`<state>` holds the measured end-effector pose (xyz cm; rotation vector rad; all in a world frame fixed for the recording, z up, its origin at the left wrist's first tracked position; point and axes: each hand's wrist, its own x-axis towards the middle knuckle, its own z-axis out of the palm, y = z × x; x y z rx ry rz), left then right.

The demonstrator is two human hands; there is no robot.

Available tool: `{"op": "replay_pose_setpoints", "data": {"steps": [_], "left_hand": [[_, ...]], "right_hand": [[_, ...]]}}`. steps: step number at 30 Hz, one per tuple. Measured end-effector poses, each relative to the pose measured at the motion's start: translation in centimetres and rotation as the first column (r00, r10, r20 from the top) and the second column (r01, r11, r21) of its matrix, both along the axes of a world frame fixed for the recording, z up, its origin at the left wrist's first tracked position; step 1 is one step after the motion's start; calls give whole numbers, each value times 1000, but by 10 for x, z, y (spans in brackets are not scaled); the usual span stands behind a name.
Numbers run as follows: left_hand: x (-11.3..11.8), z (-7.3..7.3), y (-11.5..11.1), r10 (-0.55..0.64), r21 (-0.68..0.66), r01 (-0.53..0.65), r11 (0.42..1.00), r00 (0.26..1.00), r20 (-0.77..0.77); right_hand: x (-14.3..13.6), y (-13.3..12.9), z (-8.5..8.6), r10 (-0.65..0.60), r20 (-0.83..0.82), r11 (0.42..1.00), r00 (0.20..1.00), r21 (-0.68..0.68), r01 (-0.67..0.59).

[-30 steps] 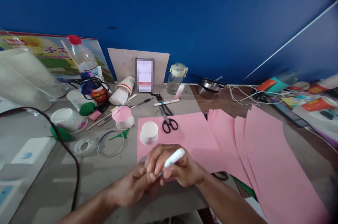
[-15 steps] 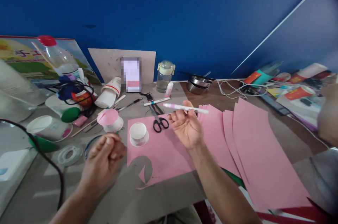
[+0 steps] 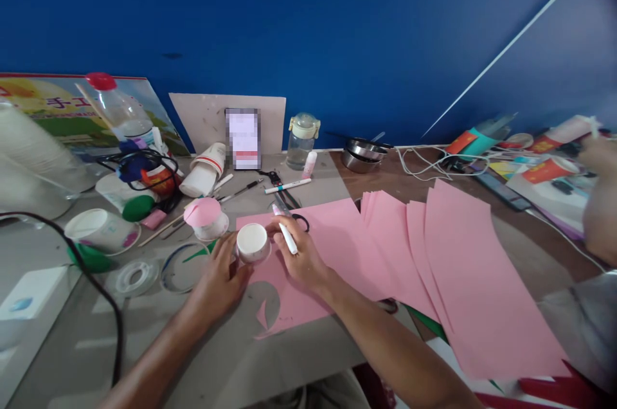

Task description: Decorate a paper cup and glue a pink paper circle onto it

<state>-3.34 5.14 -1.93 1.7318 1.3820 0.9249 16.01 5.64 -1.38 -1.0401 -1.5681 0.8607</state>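
A short white paper cup (image 3: 252, 243) stands on a sheet of pink paper (image 3: 332, 229), its wider end seemingly down. My left hand (image 3: 222, 271) curls around the cup's left side, thumb in front and fingers behind. Between the fingers of my right hand (image 3: 301, 258) is a white marker (image 3: 288, 238) with a pinkish end pointing away from me. That hand rests by the cup's right side on the paper. Behind it lie black-handled scissors (image 3: 301, 222), partly hidden. A round hole is cut from the sheet's near left corner, with a pink scrap (image 3: 262, 316) inside it.
Left of the cup are a cup topped with pink paper (image 3: 205, 213), a tape roll (image 3: 135, 277) and a black cable (image 3: 113, 312). A phone (image 3: 243, 139), glass jar (image 3: 303, 139) and metal bowls (image 3: 362, 155) stand behind. Pink sheets (image 3: 482, 274) and another person's arm (image 3: 600, 197) are at right.
My left hand has gone from a loose fist to the cup's left side. My right hand has come down and left with the marker, from mid-air to beside the cup.
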Motion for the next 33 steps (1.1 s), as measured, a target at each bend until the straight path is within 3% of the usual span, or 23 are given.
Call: {"op": "replay_pose_setpoints", "data": {"steps": [6, 9, 12, 14, 17, 21, 26, 33], "left_hand": [[4, 8, 3, 67, -85, -62, 994, 996, 55], [3, 15, 2, 18, -148, 16, 989, 974, 227], [4, 16, -1, -19, -211, 129, 969, 889, 458], [5, 14, -4, -29, -223, 173, 959, 846, 532], [8, 12, -8, -50, -235, 220, 947, 822, 567], [13, 16, -10, 8, -265, 198, 944, 787, 617], [15, 22, -11, 33, -322, 320, 891, 661, 749], [20, 18, -12, 141, -378, 280, 882, 609, 781]], "right_hand": [[3, -3, 4, 32, -64, 999, 997, 14, -31], [5, -5, 10, 80, -98, 995, 992, 64, -74], [5, -7, 12, 94, -61, 989, 994, 122, -86], [3, -7, 11, 90, -37, 988, 995, 130, -85], [0, -8, 10, 84, -58, 992, 995, 102, -77], [-2, -9, 14, 81, -127, 994, 989, 82, -71], [-3, -10, 15, 53, -157, 998, 986, 40, -47], [-7, -12, 8, 39, -169, 993, 985, 116, -19]]}}
